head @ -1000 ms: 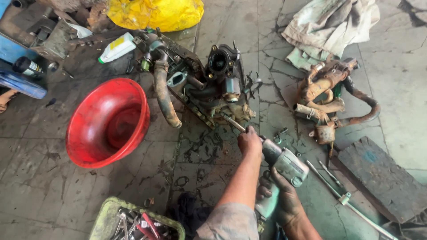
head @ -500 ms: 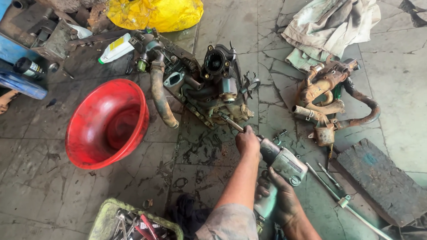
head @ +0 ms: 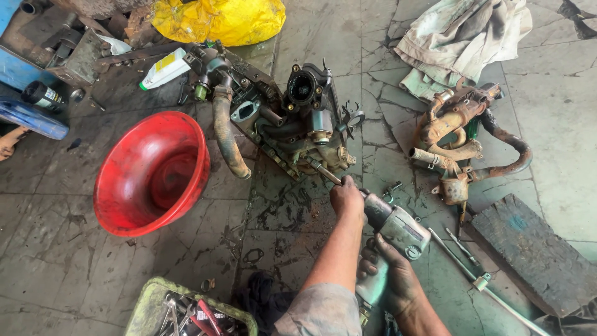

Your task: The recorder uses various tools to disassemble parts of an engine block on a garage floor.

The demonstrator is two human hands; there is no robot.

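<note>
Cracked oily floor — both hands point(head: 347, 198) point(head: 388, 274) clenched on silver impact wrench point(head: 398, 227), bit on greasy engine part point(head: 298, 127)

Your left hand point(head: 347, 198) covers the front part of the impact wrench point(head: 398, 227), so you cannot see how the extension bar joins the tool. The tip of this bar goes into the dirty engine part point(head: 292, 127), and the bolt it meets is hidden there. Your right hand point(head: 392, 274) hides the handle and the trigger. At the near edge, the green tool tray point(head: 155, 305) is cut off, and the tools inside are too tangled to tell apart. The wooden board point(head: 535, 249) at the near right and the blue object point(head: 31, 118) at the far left are also cut by the edges.
</note>
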